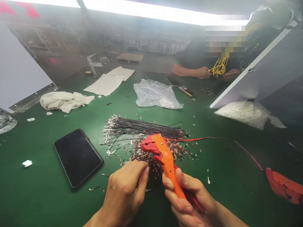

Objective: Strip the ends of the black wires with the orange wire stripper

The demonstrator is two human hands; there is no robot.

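Observation:
My right hand is wrapped around the handles of an orange and red wire stripper, whose red jaws point up and to the left. Close to the jaws, on their left, my left hand is closed in a pinch. Whatever its fingertips hold is hidden; a small pale tip shows just beside the thumb side. Beneath and behind the tool lies a heap of short black wire offcuts with copper ends. A bundle of black wires with metal terminals at its left end lies just beyond.
A dark phone lies on the green table at left. Further back are a plastic bag, papers and a white cloth. Another orange-red tool sits at right. A co-worker opposite handles yellow wires.

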